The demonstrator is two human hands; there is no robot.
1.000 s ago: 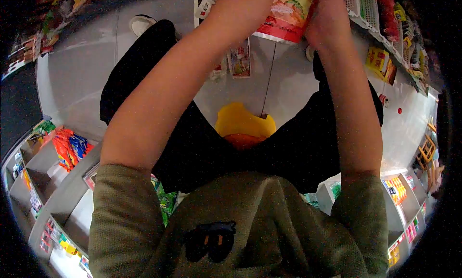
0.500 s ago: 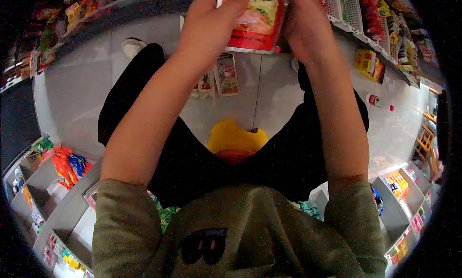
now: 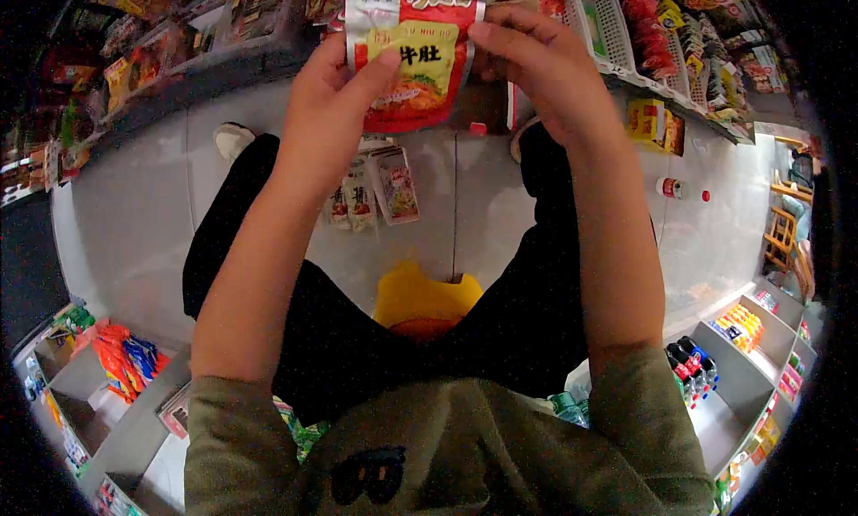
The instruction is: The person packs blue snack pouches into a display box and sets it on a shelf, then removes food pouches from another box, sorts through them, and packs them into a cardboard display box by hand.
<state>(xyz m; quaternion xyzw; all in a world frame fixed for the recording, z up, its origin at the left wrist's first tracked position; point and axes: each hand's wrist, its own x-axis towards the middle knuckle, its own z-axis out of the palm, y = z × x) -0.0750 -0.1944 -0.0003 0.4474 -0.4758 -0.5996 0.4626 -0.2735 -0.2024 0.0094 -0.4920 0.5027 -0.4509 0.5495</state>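
A red, yellow and silver food packet [image 3: 416, 65] is held up at the top middle, its printed front facing me. My left hand [image 3: 331, 109] grips its left side, with the thumb lying across the front. At the packet's right edge, my right hand [image 3: 541, 69] pinches it between thumb and fingers; some of those fingertips are hidden behind it. Below the packet, several flat packs [image 3: 395, 185] lie on the grey floor [image 3: 500, 203]. Between my legs is a yellow stool [image 3: 424, 297].
Shelves with packaged snacks [image 3: 648, 33] run along the top. A yellow box [image 3: 655, 125] and a bottle with a red cap [image 3: 670, 188] are on the floor at the right. Compartments with bottles [image 3: 693, 369] stand lower right, others with orange and blue packs [image 3: 125, 360] lower left.
The packet and both my hands have come lower and moved left in view, so more of the packet shows. The view has tilted up, showing more of the shelves.
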